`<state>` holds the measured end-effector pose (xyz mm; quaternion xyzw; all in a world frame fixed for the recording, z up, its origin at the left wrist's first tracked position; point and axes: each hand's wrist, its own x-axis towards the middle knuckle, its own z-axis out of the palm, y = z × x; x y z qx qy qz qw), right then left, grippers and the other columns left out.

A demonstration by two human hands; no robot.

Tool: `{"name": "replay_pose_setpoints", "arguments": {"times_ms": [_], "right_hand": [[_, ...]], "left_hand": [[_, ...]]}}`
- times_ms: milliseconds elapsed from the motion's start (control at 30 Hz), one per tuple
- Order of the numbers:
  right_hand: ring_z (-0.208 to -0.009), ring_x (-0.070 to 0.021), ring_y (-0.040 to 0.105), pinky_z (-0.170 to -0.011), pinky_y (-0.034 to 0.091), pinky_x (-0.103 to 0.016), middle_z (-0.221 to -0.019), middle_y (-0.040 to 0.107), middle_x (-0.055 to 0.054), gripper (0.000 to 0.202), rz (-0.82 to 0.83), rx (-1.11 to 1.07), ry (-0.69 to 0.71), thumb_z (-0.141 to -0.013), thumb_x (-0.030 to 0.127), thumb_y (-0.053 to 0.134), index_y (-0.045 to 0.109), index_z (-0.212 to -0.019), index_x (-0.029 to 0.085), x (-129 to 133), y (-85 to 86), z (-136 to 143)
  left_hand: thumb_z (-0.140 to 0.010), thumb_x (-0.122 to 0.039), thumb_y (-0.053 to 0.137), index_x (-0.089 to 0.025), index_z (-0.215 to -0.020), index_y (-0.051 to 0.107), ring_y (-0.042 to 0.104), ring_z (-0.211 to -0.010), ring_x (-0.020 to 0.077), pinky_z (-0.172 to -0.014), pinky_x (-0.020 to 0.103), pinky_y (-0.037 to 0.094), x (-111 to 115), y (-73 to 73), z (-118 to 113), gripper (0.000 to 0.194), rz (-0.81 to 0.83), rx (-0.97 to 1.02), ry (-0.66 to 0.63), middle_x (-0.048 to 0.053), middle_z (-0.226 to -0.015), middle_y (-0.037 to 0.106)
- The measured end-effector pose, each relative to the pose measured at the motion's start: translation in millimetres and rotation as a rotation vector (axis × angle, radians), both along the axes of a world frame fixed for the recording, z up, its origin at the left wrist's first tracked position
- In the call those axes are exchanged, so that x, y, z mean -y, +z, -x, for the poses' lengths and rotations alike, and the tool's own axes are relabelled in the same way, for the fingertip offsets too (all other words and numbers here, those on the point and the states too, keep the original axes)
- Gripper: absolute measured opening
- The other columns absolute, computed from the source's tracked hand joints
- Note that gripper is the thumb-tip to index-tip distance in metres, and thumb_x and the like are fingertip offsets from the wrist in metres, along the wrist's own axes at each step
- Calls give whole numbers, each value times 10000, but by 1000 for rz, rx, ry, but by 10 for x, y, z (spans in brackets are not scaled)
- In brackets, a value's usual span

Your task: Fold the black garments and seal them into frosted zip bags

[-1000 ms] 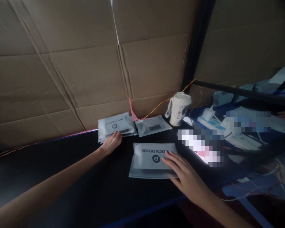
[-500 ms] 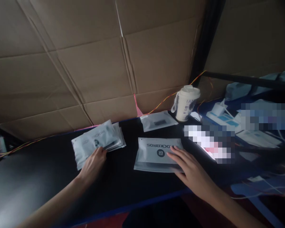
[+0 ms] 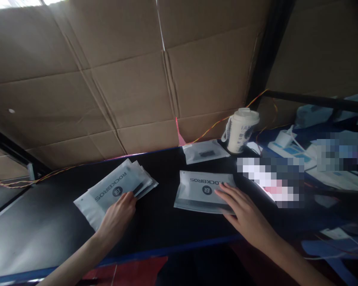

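Note:
My left hand (image 3: 121,208) is closed on the right edge of a frosted zip bag (image 3: 107,192) printed ROCKBROS, with its thumb side hidden. Other bags (image 3: 147,182) of the same kind lie partly beneath it in a loose stack. To the right, my right hand (image 3: 238,204) rests with outstretched fingers on the right part of another ROCKBROS zip bag (image 3: 193,194), which lies flat on the black table. Behind that one, a single frosted bag (image 3: 201,151) with a small dark item or label lies near the back edge.
A lidded paper cup (image 3: 241,131) stands at the back right, beside a bright, pixelated object (image 3: 265,178). Farther right are a white power strip (image 3: 292,153) and cables. Cardboard (image 3: 131,91) walls the back, with a thin red-yellow wire (image 3: 210,129) along it.
My left hand has drawn the top bag of the stack toward the lower left, baring more of the bags under it. My right hand stays on its bag. The view has shifted slightly left.

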<state>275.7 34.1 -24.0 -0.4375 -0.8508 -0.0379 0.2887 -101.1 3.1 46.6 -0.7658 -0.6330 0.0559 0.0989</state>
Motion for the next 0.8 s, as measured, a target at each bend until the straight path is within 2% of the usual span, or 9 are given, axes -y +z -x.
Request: {"name": "replay_pose_setpoints", "arguments": {"times_ms": [100, 167, 233, 267, 333, 400, 533, 633, 800], "right_hand": [[-1306, -271, 450, -1030, 448, -498, -1387, 517, -91, 499, -10, 8, 5, -880, 162, 478, 442, -1372, 235, 2, 0, -1], [-1304, -271, 452, -1027, 450, -499, -1386, 518, -94, 487, -17, 16, 8, -885, 164, 471, 444, -1367, 230, 1, -2, -2], [-1298, -272, 459, -1022, 454, -500, -1383, 521, -95, 481, -21, 21, 6, -886, 167, 470, 448, -1362, 230, -1, -4, -3], [-1295, -273, 463, -1019, 456, -501, -1381, 522, -96, 479, -22, 21, 3, -885, 168, 472, 451, -1360, 230, -2, -5, -3], [-1292, -274, 466, -1016, 457, -503, -1382, 520, -99, 479, -23, 24, 0, -883, 165, 476, 453, -1358, 228, -3, -5, -1], [-1294, -271, 462, -1020, 455, -502, -1384, 517, -102, 479, -22, 26, 0, -881, 155, 476, 453, -1355, 223, -2, -1, 2], [-1297, -268, 459, -1028, 450, -499, -1383, 516, -100, 490, -16, 20, 1, -875, 143, 476, 452, -1358, 221, 5, 17, 5], [-1294, -267, 464, -1028, 451, -494, -1374, 526, -95, 489, -14, 14, 4, -875, 144, 471, 456, -1357, 224, 6, 21, 2], [-1302, -266, 453, -1030, 449, -497, -1386, 513, -90, 496, -8, 29, -2, -877, 161, 476, 445, -1367, 226, -2, 4, -4]], "left_hand": [[-950, -234, 349, -208, -949, 671, 663, -845, 184, -715, 271, 531, -67, 119, 134, 323, -12, 113, -45, 63, -968, 662], [-959, -359, 378, -222, -1055, 651, 646, -952, 203, -828, 310, 514, -167, 225, 300, 320, -142, 169, -46, 76, -1096, 645], [-904, -464, 482, -202, -1183, 602, 552, -1157, 280, -959, 401, 444, -305, 321, 509, 401, -275, 141, 17, 126, -1278, 562], [-846, -512, 558, -175, -1275, 536, 454, -1265, 340, -1007, 463, 389, -380, 357, 618, 546, -280, 128, 73, 166, -1382, 476], [-746, -550, 656, -124, -1413, 363, 335, -1339, 414, -1019, 527, 340, -521, 394, 813, 844, -129, 194, 217, 233, -1469, 360], [-729, -542, 672, -94, -1460, 248, 423, -1288, 394, -985, 485, 385, -628, 393, 951, 957, 51, 287, 295, 247, -1436, 416], [-807, -525, 593, -108, -1439, 291, 649, -1018, 246, -842, 307, 487, -727, 351, 1051, 815, 208, 379, 274, 123, -1221, 650], [-828, -544, 556, -101, -1413, 345, 628, -1065, 239, -872, 297, 473, -751, 326, 1059, 763, 242, 409, 264, 107, -1252, 636], [-753, -641, 591, -79, -1433, 336, 583, -1147, 288, -916, 323, 450, -824, 341, 1119, 919, 307, 413, 295, 156, -1340, 567]]}}
